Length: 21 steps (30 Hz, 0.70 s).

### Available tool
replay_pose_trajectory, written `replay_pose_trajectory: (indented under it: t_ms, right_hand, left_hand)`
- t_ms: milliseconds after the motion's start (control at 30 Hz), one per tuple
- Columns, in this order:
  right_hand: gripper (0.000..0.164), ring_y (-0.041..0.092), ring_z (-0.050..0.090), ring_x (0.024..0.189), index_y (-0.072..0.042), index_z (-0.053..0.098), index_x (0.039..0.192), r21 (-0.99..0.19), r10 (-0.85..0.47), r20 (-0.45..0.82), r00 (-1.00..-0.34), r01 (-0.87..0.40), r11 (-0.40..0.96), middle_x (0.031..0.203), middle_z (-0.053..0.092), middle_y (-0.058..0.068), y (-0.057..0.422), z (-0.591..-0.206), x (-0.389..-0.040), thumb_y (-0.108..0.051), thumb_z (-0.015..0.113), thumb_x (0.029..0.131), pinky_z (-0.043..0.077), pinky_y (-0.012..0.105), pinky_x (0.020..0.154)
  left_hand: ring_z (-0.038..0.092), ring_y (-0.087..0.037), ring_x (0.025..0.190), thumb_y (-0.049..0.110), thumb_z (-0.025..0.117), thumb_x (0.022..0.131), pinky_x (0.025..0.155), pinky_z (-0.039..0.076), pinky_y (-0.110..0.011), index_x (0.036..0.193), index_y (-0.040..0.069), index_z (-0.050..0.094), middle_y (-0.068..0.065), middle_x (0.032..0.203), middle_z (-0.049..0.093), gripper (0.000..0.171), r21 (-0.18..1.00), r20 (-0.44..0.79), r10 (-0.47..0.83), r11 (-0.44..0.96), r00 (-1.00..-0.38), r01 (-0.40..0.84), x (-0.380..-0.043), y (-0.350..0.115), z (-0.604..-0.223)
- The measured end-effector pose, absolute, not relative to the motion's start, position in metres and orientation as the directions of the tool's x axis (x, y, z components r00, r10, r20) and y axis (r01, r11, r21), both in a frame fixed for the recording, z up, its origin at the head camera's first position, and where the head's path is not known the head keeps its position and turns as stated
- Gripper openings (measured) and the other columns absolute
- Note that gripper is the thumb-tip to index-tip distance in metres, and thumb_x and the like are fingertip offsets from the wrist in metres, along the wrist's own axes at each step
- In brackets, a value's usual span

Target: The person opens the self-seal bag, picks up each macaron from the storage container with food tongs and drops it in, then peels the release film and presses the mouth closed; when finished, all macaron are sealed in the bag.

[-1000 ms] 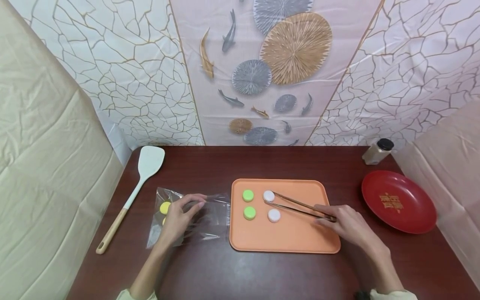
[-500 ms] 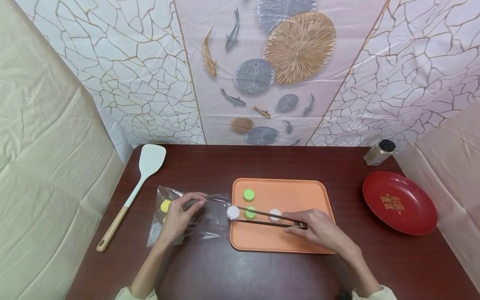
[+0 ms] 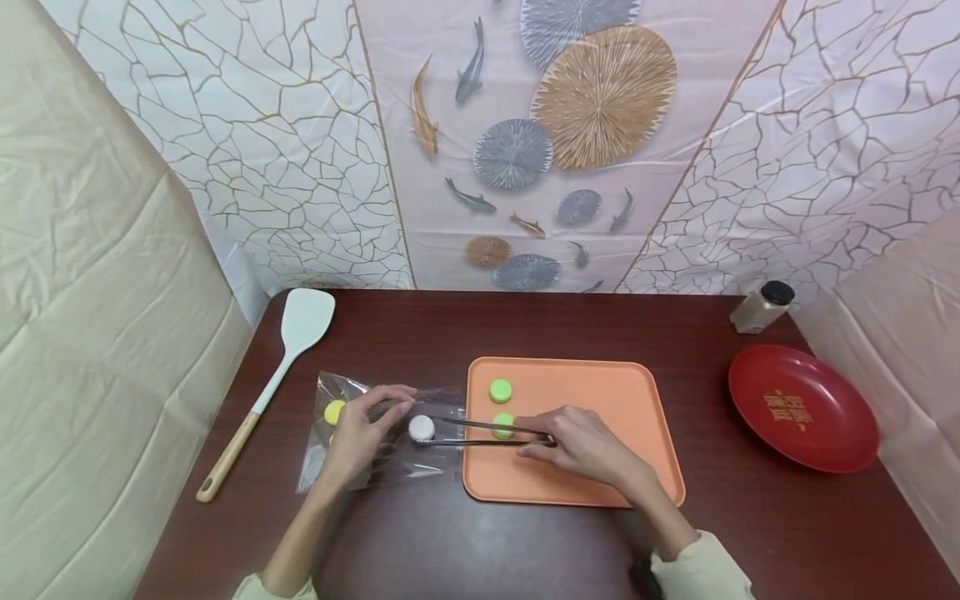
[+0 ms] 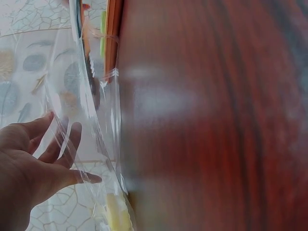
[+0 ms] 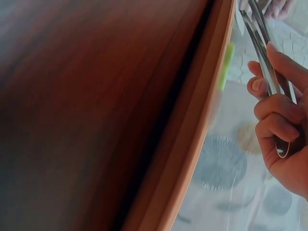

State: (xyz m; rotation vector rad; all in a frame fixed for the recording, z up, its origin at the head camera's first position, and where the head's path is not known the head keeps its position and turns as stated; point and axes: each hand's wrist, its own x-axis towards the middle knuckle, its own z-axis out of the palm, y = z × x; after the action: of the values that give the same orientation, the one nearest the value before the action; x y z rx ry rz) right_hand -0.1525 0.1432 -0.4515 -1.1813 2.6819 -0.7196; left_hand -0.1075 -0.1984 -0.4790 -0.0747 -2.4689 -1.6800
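Note:
My right hand (image 3: 581, 442) grips metal tongs (image 3: 487, 442), their far ends at a white macaron (image 3: 422, 428) over the clear plastic bag (image 3: 438, 471). My left hand (image 3: 360, 429) pinches the bag's upper film at the fingertips and keeps it raised off the table, as the left wrist view shows. Deeper in the bag are yellow macarons (image 3: 334, 412), partly behind that hand. On the orange tray (image 3: 600, 392) lie two green macarons, one at the back (image 3: 500, 390) and one nearer (image 3: 503, 424), the nearer crossed by the tongs. My right hand hides the tray's other white macaron.
A white spatula with a wooden handle (image 3: 243, 437) lies left of the bag. Toward the right side are a red oval plate (image 3: 832, 412) and a small jar with a black lid (image 3: 761, 308). Patterned cloth (image 3: 300, 150) hangs behind the table.
The tongs have lifted the white macaron from the tray's back and carried it left, past the tray edge, over the bag. My left hand stays put with the film.

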Motion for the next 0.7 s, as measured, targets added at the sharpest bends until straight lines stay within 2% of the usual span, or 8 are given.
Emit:
replay_pose_trajectory:
  t_ms: [67, 167, 267, 467, 700]
  right_hand:
    - [0.031, -0.003, 0.049, 0.067, -0.018, 0.083, 0.128, -0.464, -0.726, 0.076, -0.684, -0.669, 0.581, 0.090, 0.080, -0.010, 0.133, -0.451, -0.154, -0.029, 0.084, 0.099, 0.041, 0.022, 0.060]
    - [0.024, -0.001, 0.046, 0.064, -0.018, 0.084, 0.120, -0.457, -0.733, 0.076, -0.676, -0.677, 0.577, 0.081, 0.074, -0.013, 0.118, -0.452, -0.155, -0.030, 0.084, 0.099, 0.038, 0.022, 0.056]
    - [0.017, 0.001, 0.045, 0.061, -0.019, 0.082, 0.113, -0.440, -0.742, 0.103, -0.663, -0.699, 0.564, 0.075, 0.069, -0.012, 0.102, -0.453, -0.157, -0.029, 0.084, 0.099, 0.037, 0.023, 0.053]
    - [0.032, 0.005, 0.051, 0.062, -0.017, 0.083, 0.127, -0.412, -0.728, 0.142, -0.671, -0.708, 0.573, 0.080, 0.075, -0.004, 0.077, -0.457, -0.157, -0.029, 0.085, 0.098, 0.043, 0.026, 0.052]
    - [0.035, 0.003, 0.041, 0.055, -0.012, 0.080, 0.132, -0.421, -0.714, 0.101, -0.693, -0.680, 0.600, 0.068, 0.062, -0.007, 0.062, -0.460, -0.157, -0.026, 0.083, 0.100, 0.029, 0.022, 0.047]
  left_hand:
    - [0.074, -0.031, 0.127, 0.005, 0.077, 0.102, 0.112, 0.052, -0.029, 0.107, 0.006, 0.082, -0.008, 0.120, 0.082, 0.007, 0.920, 0.158, -0.046, 0.369, -0.986, 0.130, -0.108, -0.199, -0.479]
    - [0.074, -0.030, 0.127, 0.006, 0.077, 0.102, 0.110, 0.050, -0.021, 0.107, 0.007, 0.082, -0.008, 0.121, 0.082, 0.007, 0.921, 0.163, -0.043, 0.365, -0.986, 0.137, -0.108, -0.199, -0.479]
    - [0.074, -0.028, 0.126, 0.007, 0.078, 0.102, 0.108, 0.051, -0.023, 0.106, 0.007, 0.082, -0.007, 0.121, 0.082, 0.006, 0.920, 0.161, -0.042, 0.369, -0.986, 0.135, -0.108, -0.199, -0.479]
    - [0.073, -0.027, 0.127, 0.007, 0.078, 0.102, 0.112, 0.053, -0.038, 0.108, 0.003, 0.081, -0.007, 0.121, 0.082, 0.008, 0.922, 0.154, -0.042, 0.365, -0.987, 0.128, -0.109, -0.199, -0.480]
    - [0.073, -0.029, 0.128, 0.006, 0.078, 0.102, 0.115, 0.051, -0.035, 0.107, 0.004, 0.081, -0.010, 0.122, 0.082, 0.006, 0.932, 0.151, -0.040, 0.339, -0.988, 0.129, -0.109, -0.200, -0.479]
